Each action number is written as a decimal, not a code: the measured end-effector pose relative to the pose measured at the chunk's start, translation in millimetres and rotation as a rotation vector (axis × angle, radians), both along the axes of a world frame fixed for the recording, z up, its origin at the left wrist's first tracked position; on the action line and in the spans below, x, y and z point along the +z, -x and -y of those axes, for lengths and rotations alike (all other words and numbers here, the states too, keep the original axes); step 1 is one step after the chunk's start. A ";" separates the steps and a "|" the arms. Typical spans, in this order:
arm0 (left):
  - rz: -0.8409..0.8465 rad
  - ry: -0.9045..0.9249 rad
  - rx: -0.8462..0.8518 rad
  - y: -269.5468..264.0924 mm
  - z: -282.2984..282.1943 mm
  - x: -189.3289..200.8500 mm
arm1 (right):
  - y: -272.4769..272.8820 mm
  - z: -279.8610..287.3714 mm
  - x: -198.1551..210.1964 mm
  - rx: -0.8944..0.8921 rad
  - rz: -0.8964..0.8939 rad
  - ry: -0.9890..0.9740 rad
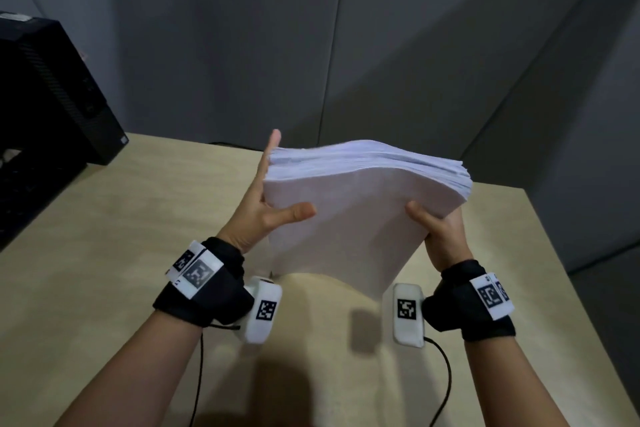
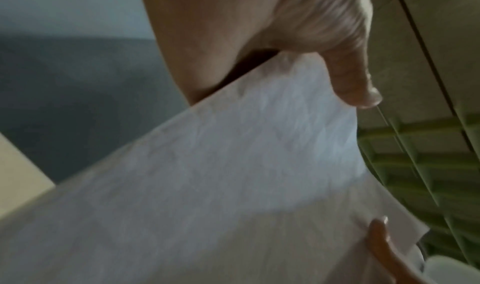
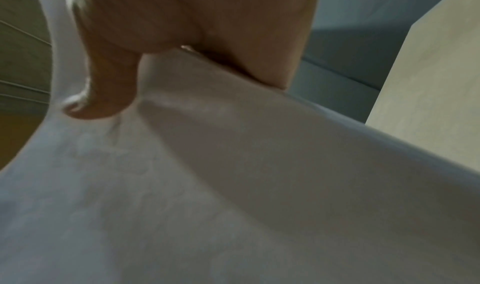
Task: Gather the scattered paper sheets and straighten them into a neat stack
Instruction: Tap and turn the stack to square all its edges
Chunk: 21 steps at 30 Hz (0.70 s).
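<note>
Computer tower (image 1: 52,87), black, occupies the upper left of the head view, standing at the left edge of the light wooden desk (image 1: 104,236). Right of it, at centre frame, the left hand (image 1: 263,215) grips the left side of the paper stack (image 1: 353,218): thumb laid across the near face, fingers extended along the left edge and behind. The left wrist view shows the left thumb (image 2: 348,83) pinching that stack (image 2: 207,185) against the palm. The stack is held tilted on edge, its lower edge just above or touching the desk at centre frame; contact cannot be confirmed. Its top edge bows and the sheets fan slightly. At centre right, the right hand (image 1: 443,236) clamps the right side, thumb on the near face, fingers hidden behind. Both wrists carry black straps with white marker tags.
</note>
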<state>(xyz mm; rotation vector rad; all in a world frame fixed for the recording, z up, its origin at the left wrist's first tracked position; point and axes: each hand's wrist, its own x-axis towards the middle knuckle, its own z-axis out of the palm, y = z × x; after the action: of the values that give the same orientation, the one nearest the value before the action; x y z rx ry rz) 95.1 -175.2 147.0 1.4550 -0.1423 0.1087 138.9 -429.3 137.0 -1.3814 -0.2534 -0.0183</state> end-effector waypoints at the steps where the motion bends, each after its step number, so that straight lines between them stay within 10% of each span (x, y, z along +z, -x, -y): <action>1: 0.009 0.020 0.033 -0.7 0.7 -0.6 | 0.4 -1.9 -0.1 -0.003 -0.006 -0.011; 21: 0.126 -0.100 0.740 32.7 33.5 -19.5 | 16.5 -14.0 -11.2 -0.206 0.000 0.068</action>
<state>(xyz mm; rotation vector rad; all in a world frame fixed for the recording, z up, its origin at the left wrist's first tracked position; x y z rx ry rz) 62.4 -208.8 127.5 1.5393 0.3006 0.8048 122.4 -415.3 125.8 -1.4711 -0.1112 -0.1822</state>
